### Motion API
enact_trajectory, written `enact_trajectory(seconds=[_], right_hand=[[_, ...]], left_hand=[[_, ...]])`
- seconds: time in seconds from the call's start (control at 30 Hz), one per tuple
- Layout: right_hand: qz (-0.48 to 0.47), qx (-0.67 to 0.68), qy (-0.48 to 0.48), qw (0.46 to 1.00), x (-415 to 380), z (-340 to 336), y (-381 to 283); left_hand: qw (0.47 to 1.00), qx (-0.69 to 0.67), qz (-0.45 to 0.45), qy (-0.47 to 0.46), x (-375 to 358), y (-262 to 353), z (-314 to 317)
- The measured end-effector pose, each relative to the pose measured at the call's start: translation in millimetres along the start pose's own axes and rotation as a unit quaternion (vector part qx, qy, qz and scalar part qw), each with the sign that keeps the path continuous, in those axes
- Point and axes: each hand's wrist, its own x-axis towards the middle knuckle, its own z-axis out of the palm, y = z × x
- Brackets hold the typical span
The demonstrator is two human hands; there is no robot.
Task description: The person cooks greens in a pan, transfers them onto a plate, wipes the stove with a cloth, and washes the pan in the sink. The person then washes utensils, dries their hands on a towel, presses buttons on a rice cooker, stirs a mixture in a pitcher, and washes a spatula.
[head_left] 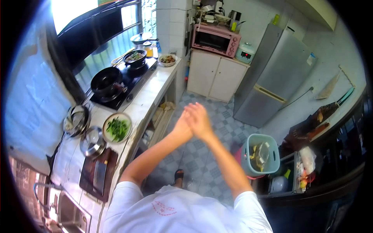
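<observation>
Kitchen worktop is seen at frame left, with a plate of greens on it. Left hand and right hand are pressed together mid-frame, nothing gripped. Rubbing is best done clear of the food.

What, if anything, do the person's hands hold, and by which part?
Nothing: the left hand and right hand are pressed together over the floor.
</observation>
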Motion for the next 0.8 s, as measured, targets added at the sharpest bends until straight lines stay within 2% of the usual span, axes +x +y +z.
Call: enact_trajectory(seconds=[0.03,0.1,0.13,0.17,0.2,0.23,0.27,0.3,0.33,0.37,0.43,0.47,0.5,0.57,0.63,0.73,0.77,0.8], right_hand=[[0.047,0.081,-0.003,0.996,7.4,10.3,10.4],[0.057,-0.028,0.057,0.996,15.7,32.7,29.1],[-0.024,-0.044,-0.044,0.998,35.9,7.4,13.9],[0.000,-0.022,-0.028,0.999,42.5,8.5,11.0],[0.029,0.003,-0.012,1.000,44.1,16.1,9.0],[0.038,0.005,-0.014,0.999,42.1,20.8,10.7],[0.008,-0.005,-0.032,0.999,43.7,26.2,15.3],[-0.026,-0.013,-0.050,0.998,48.9,31.7,24.1],[-0.025,-0.006,-0.050,0.998,55.3,37.3,35.8],[-0.085,-0.013,-0.043,0.995,62.2,43.5,48.2],[-0.199,-0.018,-0.049,0.979,88.0,49.5,89.0],[-0.258,-0.012,-0.064,0.964,101.1,51.2,118.6],[-0.320,0.000,-0.077,0.944,112.4,54.7,147.9],[-0.351,-0.043,-0.054,0.934,140.5,57.1,202.6],[-0.330,0.028,-0.033,0.943,166.0,72.5,246.5],[-0.356,0.116,-0.021,0.927,204.0,110.6,288.2],[-0.321,0.107,-0.007,0.941,211.4,124.3,292.3],[-0.334,0.125,-0.012,0.934,222.7,142.0,304.4]], left_hand=[[1.000,-0.018,0.012,0.011,22.9,-7.6,7.6],[0.998,-0.051,-0.036,-0.009,66.5,-20.8,23.2],[0.992,-0.069,-0.097,-0.044,84.9,-24.7,33.6],[0.996,-0.035,-0.087,-0.008,97.5,-32.5,45.1],[0.996,-0.041,-0.084,-0.014,110.8,-35.6,45.9],[0.991,-0.108,-0.076,-0.013,126.1,-39.3,37.9],[0.983,-0.170,-0.070,-0.009,142.4,-45.9,36.7],[0.978,-0.198,-0.063,0.025,154.9,-52.7,50.2],[0.978,-0.194,-0.066,0.020,166.6,-60.0,66.3],[0.913,-0.392,-0.109,-0.023,178.5,-68.2,82.3],[0.683,-0.707,-0.159,-0.086,199.4,-84.6,107.9],[0.683,-0.704,-0.178,-0.077,200.7,-83.8,118.0],[0.452,-0.891,-0.050,-0.013,199.4,-81.1,118.2],[0.198,-0.973,0.080,0.092,202.1,-96.2,122.3],[0.257,-0.959,-0.062,0.102,222.4,-126.0,129.6],[0.290,-0.908,-0.289,0.088,242.4,-159.1,131.0],[0.330,-0.888,-0.313,0.063,249.4,-174.2,127.4],[0.331,-0.883,-0.323,0.084,244.9,-186.9,150.3]])
